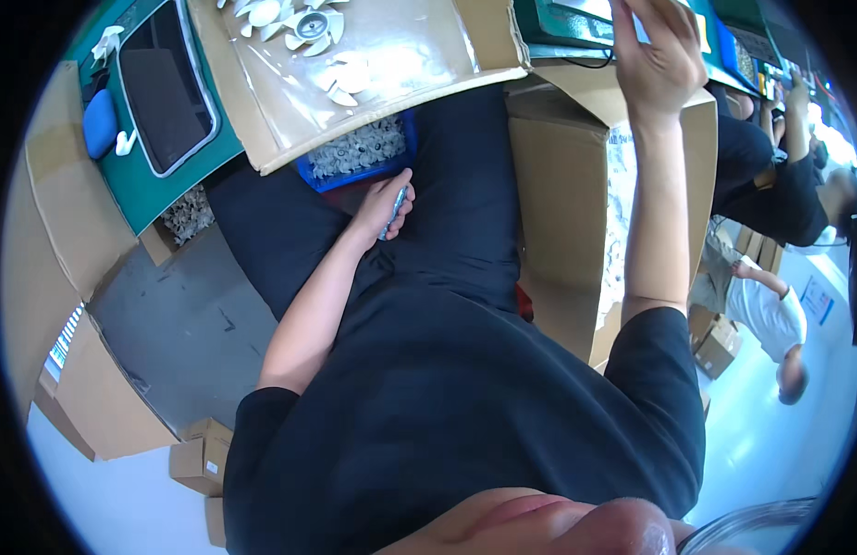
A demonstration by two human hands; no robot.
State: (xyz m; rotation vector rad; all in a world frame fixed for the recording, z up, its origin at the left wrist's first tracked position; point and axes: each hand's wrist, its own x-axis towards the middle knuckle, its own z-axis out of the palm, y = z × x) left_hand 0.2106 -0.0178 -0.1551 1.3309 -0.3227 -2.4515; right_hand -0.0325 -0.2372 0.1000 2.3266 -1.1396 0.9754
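My left hand (384, 211) rests low between my thighs, its fingers closed around a slim shiny grey-blue object (395, 213) whose kind I cannot make out. Just beyond it sits a blue bin (412, 139) full of small whitish-grey parts (359, 151). My right hand (664, 60) is raised at the top edge, near the green workbench. Its thumb and forefinger bend toward each other, with the tips cut off by the edge, so anything pinched there is hidden. White fan wheels (313, 26) lie ahead in a shallow cardboard tray (382, 113) lined with clear plastic.
A tablet-like dark panel (167, 88), a blue rounded object (100, 124) and small white parts lie on the green surface (227, 139) at left. A tall cardboard box (558, 185) stands beside my right thigh. More cartons (203, 455) and other people (761, 301) are around.
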